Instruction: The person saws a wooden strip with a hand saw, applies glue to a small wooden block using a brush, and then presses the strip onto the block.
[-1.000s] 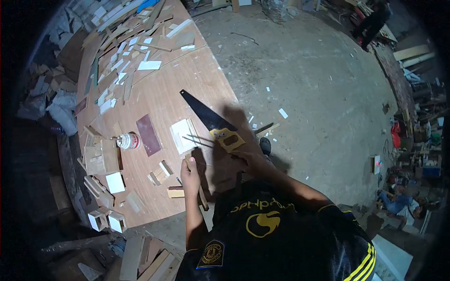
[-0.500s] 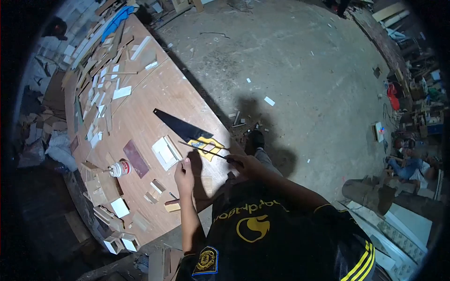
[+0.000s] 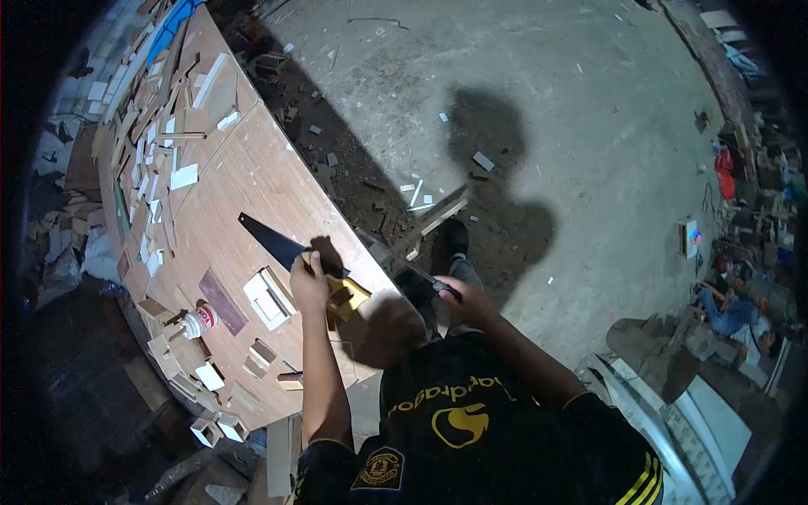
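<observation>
Head view: handsaw (image 3: 271, 241) lies flat on the tabletop (image 3: 231, 172), left of frame centre, long axis running upper left to lower right, blade tip at upper left, yellow handle (image 3: 352, 295) at lower right near the tabletop edge. Left hand (image 3: 310, 288) is nearer, overlapping the saw where blade meets handle; fingers curled, maybe around a small strip, can't tell, nor whether it touches the saw. Right hand (image 3: 470, 305), just right of frame centre, is past the tabletop edge, gripping a dark-handled tool (image 3: 443, 288), thin shaft pointing upper left, roughly toward the saw. White panel piece (image 3: 268, 300) sits left of the left hand, apart.
</observation>
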`<state>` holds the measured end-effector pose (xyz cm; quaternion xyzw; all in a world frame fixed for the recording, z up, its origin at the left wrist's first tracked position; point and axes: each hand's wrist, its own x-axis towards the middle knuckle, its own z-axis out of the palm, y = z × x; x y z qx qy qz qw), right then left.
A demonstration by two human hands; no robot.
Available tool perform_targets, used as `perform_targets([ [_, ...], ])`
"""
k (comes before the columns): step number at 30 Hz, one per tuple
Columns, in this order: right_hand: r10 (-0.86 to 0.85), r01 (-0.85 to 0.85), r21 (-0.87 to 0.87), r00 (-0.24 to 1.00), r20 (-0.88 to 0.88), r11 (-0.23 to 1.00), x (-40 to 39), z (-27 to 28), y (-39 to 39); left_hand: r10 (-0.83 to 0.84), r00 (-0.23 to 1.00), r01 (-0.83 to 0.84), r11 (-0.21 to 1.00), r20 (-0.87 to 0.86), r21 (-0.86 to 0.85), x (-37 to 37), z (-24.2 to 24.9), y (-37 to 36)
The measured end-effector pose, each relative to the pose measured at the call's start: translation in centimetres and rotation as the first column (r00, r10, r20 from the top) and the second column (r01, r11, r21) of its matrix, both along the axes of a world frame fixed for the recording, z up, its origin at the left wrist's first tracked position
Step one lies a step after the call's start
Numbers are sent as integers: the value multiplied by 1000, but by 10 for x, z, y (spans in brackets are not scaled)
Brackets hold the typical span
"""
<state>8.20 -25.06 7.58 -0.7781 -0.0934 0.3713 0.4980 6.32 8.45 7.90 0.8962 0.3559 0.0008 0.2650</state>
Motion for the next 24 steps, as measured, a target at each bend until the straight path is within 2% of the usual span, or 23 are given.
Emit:
perform_targets([
  [1,-1,1,-56,1000,-1,998,14,-2,-6,-20,999,17,996,32,85,13,-8,-1],
  [2,-6,5,-50,1000,-12,999,33,5,-9,3,993,-10,998,115,62,31,-1,-10],
  [3,7,-8,-49,1000,-17,999,46,-4,-15,16,994,-22,998,109,62,47,-2,-15],
  [6,-3,-4,-94,997,-75,996,85,-45,-32,37,996,-63,943,86,326,85,-17,-18],
  [8,-60,34,-143,982,-180,989,115,-75,-34,43,997,-67,921,70,385,105,-34,-14],
  [11,-94,75,-114,981,-172,991,146,-146,-32,58,998,-45,867,-11,495,133,-56,-13],
  [12,-77,57,-113,981,-180,992,166,-147,-22,88,996,-65,850,-19,523,137,-63,-12],
  [14,82,-124,-266,983,-162,956,207,-154,0,153,988,-126,809,0,575,142,-78,-7],
  [15,91,-137,-266,980,-179,954,218,-180,9,163,987,-124,809,-16,575,146,-79,-7],
  [18,164,-236,-333,959,-229,913,243,-251,44,167,980,-196,772,104,605,145,-83,-6],
  [20,179,-209,-302,976,-124,930,254,-283,79,187,978,-208,804,96,557,145,-83,-5],
  [21,186,-219,-301,973,-134,928,263,-301,95,196,976,-215,818,93,534,146,-83,-4],
  [23,315,-375,-313,922,-226,873,282,-341,123,187,968,-244,865,170,439,141,-91,-1],
  [24,328,-392,-307,913,-240,867,283,-369,132,163,981,-193,859,104,474,144,-85,-3],
])
